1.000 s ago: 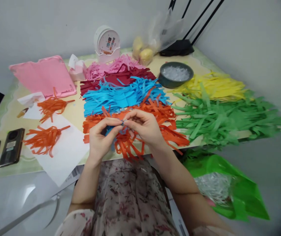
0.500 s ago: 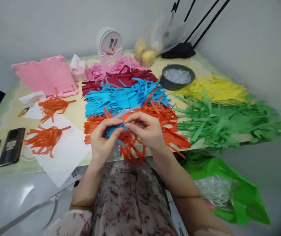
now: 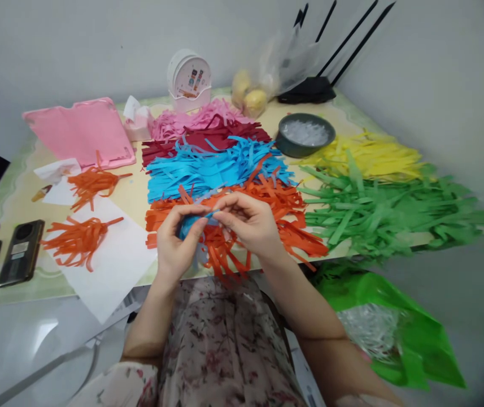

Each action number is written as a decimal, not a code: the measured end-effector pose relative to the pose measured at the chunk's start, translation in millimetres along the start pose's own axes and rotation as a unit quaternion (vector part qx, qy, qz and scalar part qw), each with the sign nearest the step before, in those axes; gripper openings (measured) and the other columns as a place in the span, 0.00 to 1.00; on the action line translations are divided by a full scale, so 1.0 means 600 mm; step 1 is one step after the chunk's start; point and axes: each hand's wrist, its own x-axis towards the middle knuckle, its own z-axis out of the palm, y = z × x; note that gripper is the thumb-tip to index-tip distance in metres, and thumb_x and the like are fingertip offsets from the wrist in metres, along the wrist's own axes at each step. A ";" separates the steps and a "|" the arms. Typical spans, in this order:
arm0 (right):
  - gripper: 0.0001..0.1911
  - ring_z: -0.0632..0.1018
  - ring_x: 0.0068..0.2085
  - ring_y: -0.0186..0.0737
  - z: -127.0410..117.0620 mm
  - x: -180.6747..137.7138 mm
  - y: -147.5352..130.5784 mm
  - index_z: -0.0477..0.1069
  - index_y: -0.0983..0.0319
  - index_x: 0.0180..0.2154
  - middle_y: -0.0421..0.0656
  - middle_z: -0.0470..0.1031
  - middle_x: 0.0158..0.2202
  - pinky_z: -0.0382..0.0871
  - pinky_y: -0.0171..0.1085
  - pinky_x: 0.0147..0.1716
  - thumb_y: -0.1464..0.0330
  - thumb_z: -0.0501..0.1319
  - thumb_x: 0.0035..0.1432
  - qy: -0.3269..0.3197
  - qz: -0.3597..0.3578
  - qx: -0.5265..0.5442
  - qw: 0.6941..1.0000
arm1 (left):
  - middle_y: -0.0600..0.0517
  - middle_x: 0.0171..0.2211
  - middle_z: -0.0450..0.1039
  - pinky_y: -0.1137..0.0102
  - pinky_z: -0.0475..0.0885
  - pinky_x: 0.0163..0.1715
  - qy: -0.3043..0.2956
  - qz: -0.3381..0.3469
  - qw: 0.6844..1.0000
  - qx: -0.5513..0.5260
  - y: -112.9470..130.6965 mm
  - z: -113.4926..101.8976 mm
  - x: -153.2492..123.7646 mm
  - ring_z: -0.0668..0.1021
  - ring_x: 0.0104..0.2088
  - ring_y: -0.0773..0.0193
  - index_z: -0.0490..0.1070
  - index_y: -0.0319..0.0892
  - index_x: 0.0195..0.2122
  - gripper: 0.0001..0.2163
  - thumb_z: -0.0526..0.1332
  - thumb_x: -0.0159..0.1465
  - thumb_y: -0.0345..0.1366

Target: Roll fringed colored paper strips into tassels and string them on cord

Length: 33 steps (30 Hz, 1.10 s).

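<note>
My left hand (image 3: pixel 178 234) is closed round a blue paper tassel (image 3: pixel 188 225), most of it hidden in the palm. My right hand (image 3: pixel 248 223) pinches the tassel's narrow end between thumb and fingertips, close to the left thumb. Both hands hover above fringed orange paper (image 3: pixel 163 217) at the table's near edge. Behind it lies a band of fringed blue paper (image 3: pixel 208 169). Two finished-looking orange tassels, a nearer one (image 3: pixel 78 242) and a farther one (image 3: pixel 93 183), rest on the left.
Green fringe (image 3: pixel 394 209) and yellow fringe (image 3: pixel 373 157) lie at right, beside a dark bowl (image 3: pixel 293 148) of clear bits. At left are a phone (image 3: pixel 21 251), white paper (image 3: pixel 106 265) and a pink case (image 3: pixel 81 131). A green bag (image 3: pixel 428 345) hangs below the table edge at right.
Both hands stay nearly in place. The right fingertips shift slightly at the tassel's narrow end, and more of the blue paper shows in my left hand.
</note>
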 end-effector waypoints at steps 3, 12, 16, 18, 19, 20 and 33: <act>0.16 0.70 0.18 0.28 0.004 -0.005 0.000 0.74 0.60 0.34 0.36 0.73 0.25 0.67 0.31 0.17 0.55 0.71 0.56 0.004 -0.009 -0.007 1.000 | 0.50 0.33 0.81 0.72 0.76 0.35 -0.026 -0.050 0.998 -0.015 -0.002 -0.005 0.003 0.82 0.33 0.64 0.78 0.42 0.36 0.07 0.69 0.62 0.39; 0.20 0.71 0.17 0.30 0.002 0.004 0.006 0.76 0.61 0.34 0.36 0.74 0.23 0.67 0.31 0.16 0.52 0.74 0.50 -0.028 0.038 0.001 0.999 | 0.50 0.31 0.81 0.70 0.77 0.38 0.012 0.010 1.000 -0.007 0.003 -0.002 0.003 0.82 0.34 0.63 0.78 0.42 0.29 0.04 0.71 0.59 0.35; 0.20 0.74 0.21 0.31 -0.009 0.004 0.002 0.78 0.60 0.37 0.39 0.78 0.28 0.71 0.31 0.19 0.56 0.76 0.47 -0.040 0.028 -0.004 0.999 | 0.52 0.30 0.81 0.73 0.76 0.34 0.003 -0.018 1.000 -0.006 0.002 -0.002 0.003 0.81 0.32 0.65 0.79 0.43 0.31 0.04 0.71 0.59 0.35; 0.18 0.75 0.21 0.31 -0.015 0.001 -0.005 0.77 0.60 0.36 0.40 0.78 0.29 0.72 0.31 0.19 0.56 0.75 0.50 -0.020 0.017 -0.024 0.999 | 0.53 0.29 0.80 0.74 0.75 0.32 0.001 -0.038 0.999 -0.011 -0.001 -0.003 0.004 0.80 0.30 0.66 0.79 0.43 0.31 0.05 0.72 0.58 0.36; 0.16 0.74 0.20 0.31 -0.018 0.000 -0.009 0.77 0.61 0.35 0.40 0.78 0.29 0.71 0.31 0.18 0.56 0.73 0.52 -0.010 0.013 -0.038 0.999 | 0.52 0.30 0.81 0.74 0.76 0.32 -0.002 -0.044 0.999 -0.013 -0.003 -0.004 0.005 0.81 0.31 0.65 0.79 0.43 0.32 0.05 0.72 0.57 0.36; 0.15 0.73 0.20 0.30 -0.020 -0.001 -0.013 0.77 0.61 0.34 0.40 0.78 0.29 0.70 0.31 0.17 0.57 0.72 0.54 -0.002 0.007 -0.056 0.998 | 0.52 0.31 0.81 0.73 0.76 0.33 -0.010 -0.047 0.999 -0.015 -0.004 -0.004 0.005 0.81 0.32 0.65 0.79 0.43 0.33 0.06 0.72 0.57 0.37; 0.08 0.73 0.24 0.31 -0.018 0.002 -0.041 0.77 0.62 0.31 0.40 0.77 0.26 0.66 0.32 0.23 0.65 0.66 0.60 -0.014 -0.079 -0.214 0.974 | 0.50 0.30 0.81 0.71 0.76 0.32 -0.059 -0.067 0.996 -0.023 -0.007 -0.004 0.016 0.80 0.30 0.63 0.80 0.42 0.32 0.08 0.71 0.59 0.41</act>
